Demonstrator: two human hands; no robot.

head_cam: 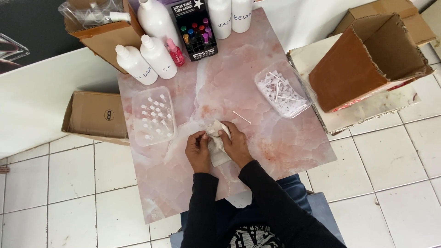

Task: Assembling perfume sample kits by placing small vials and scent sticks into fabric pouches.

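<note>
Black sleeves reach up from the bottom edge to a pink marbled desk (275,147), where both hands meet over a crumpled beige cloth (217,154). The left hand (198,150) pinches the cloth's upper left edge, its grip clenched on the fabric; the right hand (235,143) lies over the cloth's right side with fingers curled onto it, grasping it too. The cloth rests on the desk near its middle, partly under the right hand. Just beyond the cloth, to its right, a thin pale stick (241,117) lies loose. Left of the cloth stands a clear plastic tray of small white-capped vials (153,115); farther right of the cloth sits a clear tub of white dip tubes (282,92). Well beyond the cloth, at the desk's far edge, stand white plastic bottles (158,56), a small pink spray bottle (175,53) and a black display box of coloured vials (195,30).
</note>
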